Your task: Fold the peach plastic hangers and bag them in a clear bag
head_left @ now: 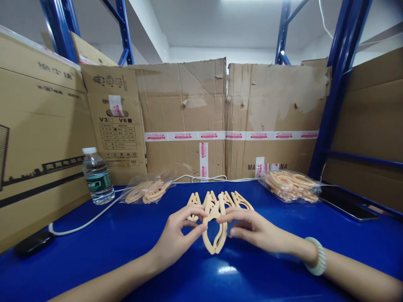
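A beige folding clothes hanger (206,242) is held up, folded into a narrow leaf shape, over the middle front of the blue table. My left hand (178,233) pinches its left side between thumb and fingers. On the opposite side, my right hand (252,228) grips the hanger's right arm with its fingertips; the thumb is partly hidden. Just behind it, several similar beige hangers (243,201) lie in a row on the table, partly covered by my hands and the held hanger.
Clear bags of beige hangers lie at the back left (149,191) and back right (291,186). A water bottle (99,180) stands at left, near a black object (34,244) and a white cable (78,228). At right lies a phone (348,204). Cardboard (185,155) walls the back.
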Demonstrator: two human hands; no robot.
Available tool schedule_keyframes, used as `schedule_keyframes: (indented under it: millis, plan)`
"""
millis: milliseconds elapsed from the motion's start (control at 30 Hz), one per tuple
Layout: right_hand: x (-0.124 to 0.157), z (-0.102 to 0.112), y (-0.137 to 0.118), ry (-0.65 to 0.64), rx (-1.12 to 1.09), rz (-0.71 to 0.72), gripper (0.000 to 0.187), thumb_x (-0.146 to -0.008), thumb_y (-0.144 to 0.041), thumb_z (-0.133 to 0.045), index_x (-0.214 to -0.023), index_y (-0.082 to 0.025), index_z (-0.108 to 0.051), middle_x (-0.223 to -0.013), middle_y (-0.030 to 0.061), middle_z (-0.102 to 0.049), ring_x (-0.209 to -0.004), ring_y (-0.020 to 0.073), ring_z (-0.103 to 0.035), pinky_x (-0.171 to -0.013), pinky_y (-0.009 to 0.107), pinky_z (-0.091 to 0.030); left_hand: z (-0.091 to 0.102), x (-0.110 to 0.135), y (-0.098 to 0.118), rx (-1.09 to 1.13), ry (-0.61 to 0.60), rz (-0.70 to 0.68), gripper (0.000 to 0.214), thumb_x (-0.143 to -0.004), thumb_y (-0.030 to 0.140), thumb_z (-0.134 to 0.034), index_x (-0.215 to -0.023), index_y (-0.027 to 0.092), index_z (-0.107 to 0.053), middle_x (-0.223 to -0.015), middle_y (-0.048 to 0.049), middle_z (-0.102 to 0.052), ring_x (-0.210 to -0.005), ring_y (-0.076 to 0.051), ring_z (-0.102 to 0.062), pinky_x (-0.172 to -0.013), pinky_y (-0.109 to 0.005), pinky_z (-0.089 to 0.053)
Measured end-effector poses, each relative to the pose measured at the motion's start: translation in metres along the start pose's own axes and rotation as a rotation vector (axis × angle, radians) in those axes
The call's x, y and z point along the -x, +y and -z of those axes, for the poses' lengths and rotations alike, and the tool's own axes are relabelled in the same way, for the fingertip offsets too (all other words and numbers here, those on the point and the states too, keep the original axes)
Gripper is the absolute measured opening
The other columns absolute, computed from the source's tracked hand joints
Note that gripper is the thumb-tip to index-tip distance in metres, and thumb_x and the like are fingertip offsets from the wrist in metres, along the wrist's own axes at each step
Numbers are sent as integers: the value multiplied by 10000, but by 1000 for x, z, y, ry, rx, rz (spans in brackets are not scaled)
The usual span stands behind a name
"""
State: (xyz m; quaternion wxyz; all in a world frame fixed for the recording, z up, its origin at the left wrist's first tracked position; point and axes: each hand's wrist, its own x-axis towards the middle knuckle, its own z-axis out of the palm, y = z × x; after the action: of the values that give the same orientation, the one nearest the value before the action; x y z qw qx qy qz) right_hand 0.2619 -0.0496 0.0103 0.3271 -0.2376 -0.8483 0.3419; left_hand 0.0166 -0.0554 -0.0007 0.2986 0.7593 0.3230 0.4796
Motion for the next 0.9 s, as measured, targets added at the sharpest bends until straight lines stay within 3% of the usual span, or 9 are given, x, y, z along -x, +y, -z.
schedule_keyframes:
  millis: [133,367,533,700,800,900]
  plan:
    - [0,-1,2,13,-33,11,314,-897,-289,-589,-1211,-281,-602,-1240,66,-579,-1108,199,-562,-928,371,-493,-1,2,-2,44,-100,20,282,-816,235,-632,-1097,212,-626,-1256,-86,-564,-1126,-238,-568,-901,-335,-535]
    - [1,0,3,29,-155,-46,314,-885,-317,-613,-1195,-273,-593,-1262,63,-535,-1063,197,-578,-845,340,-547,-1,-2,-4,283,-158,182,432,-835,267,-637,-1238,186,-503,-1214,-115,-602,-1117,-255,-585,-959,-402,-495]
    - [4,3,-3,-77,-104,-53,318,-912,-344,-574,-1217,-255,-580,-1281,73,-540,-1093,202,-566,-882,344,-512,0,3,-3,154,-269,78,509,-827,195,-636,-1308,251,-478,-1392,-85,-461,-1260,-276,-467,-1024,-425,-450]
    - [1,9,-3,-121,-198,-123,375,-884,-396,-604,-1219,-227,-599,-1238,79,-592,-1081,208,-568,-919,365,-469,2,4,0,89,-342,23,515,-843,204,-616,-1321,284,-443,-1452,-59,-378,-1322,-269,-383,-1077,-436,-386]
    - [-2,26,5,-25,-222,-196,426,-837,-445,-641,-1176,-186,-620,-1061,80,-661,-897,186,-617,-791,330,-498,4,2,0,117,-333,27,455,-853,228,-602,-1279,266,-445,-1483,-72,-316,-1318,-272,-377,-1068,-444,-388]
    - [-1,58,21,163,-81,-294,429,-822,-504,-612,-1082,-164,-632,-935,64,-668,-761,166,-604,-662,289,-473,6,1,-3,109,-305,39,438,-857,229,-590,-1263,271,-432,-1467,-80,-318,-1278,-264,-414,-1029,-440,-418]
